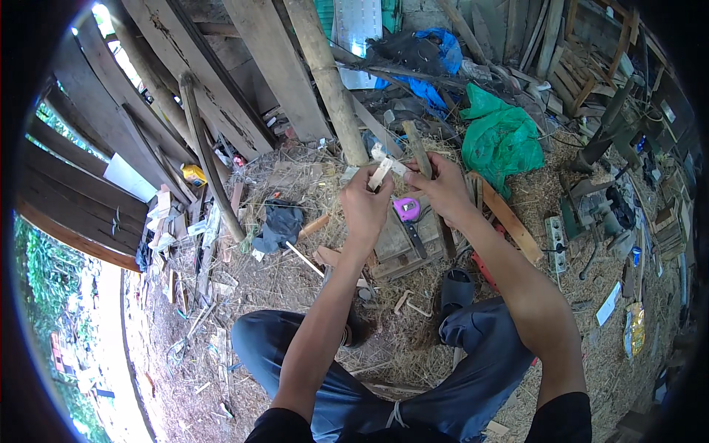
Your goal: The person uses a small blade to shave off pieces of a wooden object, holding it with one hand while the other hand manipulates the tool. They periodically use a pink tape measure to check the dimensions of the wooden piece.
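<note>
My left hand (365,203) is closed on a small pale wooden piece (380,174), held up in front of me. Thumb and fingers of my right hand (443,190) pinch the other side of the pale wood, where a short arm (399,168) sticks out; whether it is one piece or two joined, I cannot tell. A dark wooden stick (418,148) runs past my right fingers; whether they grip it is unclear. Below my hands, a purple tape measure (407,209) and a black-handled tool (416,241) lie on a low wooden block (395,264).
A curved wooden strip (509,221) and a red tool (484,272) lie right of the block. Farther right is a white power strip (555,244). A green plastic bag (504,140) sits at the back; a black bag (283,225) lies left among wood scraps. A pole (329,81) stands ahead.
</note>
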The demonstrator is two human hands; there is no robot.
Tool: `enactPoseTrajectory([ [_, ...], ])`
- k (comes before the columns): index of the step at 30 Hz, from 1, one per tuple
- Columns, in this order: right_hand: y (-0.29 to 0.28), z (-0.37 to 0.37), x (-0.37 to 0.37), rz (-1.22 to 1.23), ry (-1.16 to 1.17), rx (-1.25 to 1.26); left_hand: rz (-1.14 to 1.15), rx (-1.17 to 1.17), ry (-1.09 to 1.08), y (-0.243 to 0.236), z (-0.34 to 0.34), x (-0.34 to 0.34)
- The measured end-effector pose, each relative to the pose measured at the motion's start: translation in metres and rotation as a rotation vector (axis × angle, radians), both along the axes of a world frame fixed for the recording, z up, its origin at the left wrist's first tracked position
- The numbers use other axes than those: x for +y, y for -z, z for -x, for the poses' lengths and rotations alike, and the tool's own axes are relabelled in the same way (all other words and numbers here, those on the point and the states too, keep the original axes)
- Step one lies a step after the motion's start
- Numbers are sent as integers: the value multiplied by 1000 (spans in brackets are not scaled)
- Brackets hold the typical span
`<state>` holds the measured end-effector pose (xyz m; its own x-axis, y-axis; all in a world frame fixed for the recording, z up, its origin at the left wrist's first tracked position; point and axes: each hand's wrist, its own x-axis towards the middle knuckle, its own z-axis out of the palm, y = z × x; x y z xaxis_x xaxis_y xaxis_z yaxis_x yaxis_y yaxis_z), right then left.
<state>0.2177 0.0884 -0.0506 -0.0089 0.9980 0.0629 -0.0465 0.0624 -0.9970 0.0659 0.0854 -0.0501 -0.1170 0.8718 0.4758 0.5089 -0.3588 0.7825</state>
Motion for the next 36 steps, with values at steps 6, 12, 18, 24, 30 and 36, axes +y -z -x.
enactPoseTrajectory([
  [6,0,4,-1,-9,28,78,-153,22,9,5,2,2],
  [12,10,-2,5,-148,73,-107,-56,260,61,-8,6,1],
  [18,15,-4,5,-95,113,-259,-130,474,166,-21,8,2],
  [24,18,2,4,-125,62,-289,153,181,214,-9,19,22],
  [30,13,-1,1,17,10,-62,344,-539,309,3,25,15],
  [36,1,-9,1,104,-11,39,207,-383,456,39,35,2],
])
